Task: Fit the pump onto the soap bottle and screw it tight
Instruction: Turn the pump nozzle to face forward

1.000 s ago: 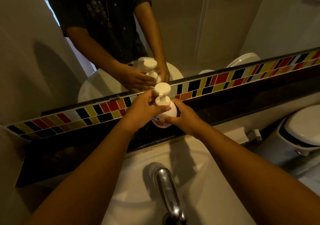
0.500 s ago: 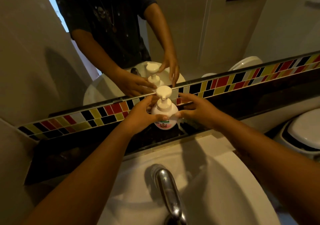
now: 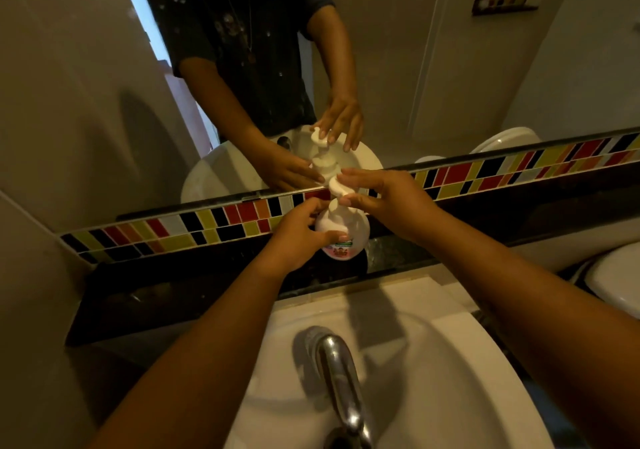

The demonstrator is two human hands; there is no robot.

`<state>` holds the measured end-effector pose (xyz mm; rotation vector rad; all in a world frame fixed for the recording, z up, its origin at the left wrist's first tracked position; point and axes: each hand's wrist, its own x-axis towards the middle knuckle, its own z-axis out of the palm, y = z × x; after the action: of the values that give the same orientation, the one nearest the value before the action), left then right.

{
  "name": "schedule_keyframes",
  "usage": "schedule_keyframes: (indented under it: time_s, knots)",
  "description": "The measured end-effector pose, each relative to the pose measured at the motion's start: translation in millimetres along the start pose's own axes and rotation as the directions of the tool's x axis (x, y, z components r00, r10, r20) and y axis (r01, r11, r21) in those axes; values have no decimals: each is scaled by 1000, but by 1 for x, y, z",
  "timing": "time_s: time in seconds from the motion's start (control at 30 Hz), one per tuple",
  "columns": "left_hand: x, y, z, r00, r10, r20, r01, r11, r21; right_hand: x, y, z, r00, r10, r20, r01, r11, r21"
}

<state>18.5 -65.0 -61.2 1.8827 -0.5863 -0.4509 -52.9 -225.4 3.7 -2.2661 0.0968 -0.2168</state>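
Note:
A round white soap bottle (image 3: 349, 230) with a pink label stands upright on the dark ledge (image 3: 194, 296) behind the sink. Its white pump (image 3: 337, 189) sits on the neck. My left hand (image 3: 301, 237) wraps the bottle's left side, thumb across the front. My right hand (image 3: 384, 195) comes in from the right, with a fingertip above and the thumb below the pump head, pinching it. The mirror above repeats both hands and the bottle.
A white basin (image 3: 433, 362) with a chrome tap (image 3: 341, 383) lies below the ledge. A strip of coloured tiles (image 3: 502, 175) runs under the mirror (image 3: 450, 67). A white toilet lid (image 3: 613, 275) shows at the right edge.
The bottle came down from my hands onto the ledge. My right hand let go of the bottle's side and moved up onto the pump head. The left hand stayed on the bottle.

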Motion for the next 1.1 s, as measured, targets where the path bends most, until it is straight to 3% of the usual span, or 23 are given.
schedule_keyframes:
  time_s: [0.17, 0.37, 0.63, 0.73, 0.8, 0.9, 1.1]
  knots:
    - [0, -1, 5, 999, 2, -48, -3, 1000, -4, -2, 1, 8, 997, 3, -71, -3, 1000, -4]
    - [0, 2, 3, 1000, -1, -21, 1, 1000, -2, -2, 2, 4, 999, -1, -38, 2, 1000, 18]
    - [-1, 2, 3, 1000, -4, 3, 4, 999, 48, -12, 3, 17, 995, -15, -100, 24, 996, 89]
    - [-6, -2, 0, 1000, 19, -4, -18, 994, 108, -19, 13, 25, 968, 116, -221, -66, 974, 219]
    - [-11, -9, -3, 999, -16, -43, 21, 994, 109, -24, 26, 28, 952, 241, -191, -184, 944, 274]
    - [-16, -15, -4, 995, -67, -76, 72, 995, 67, -33, 42, 39, 945, 327, -32, -303, 905, 298]
    - [-25, -11, -26, 989, -74, -126, 70, 997, -37, -17, 25, 58, 974, 228, 10, -219, 920, 324]
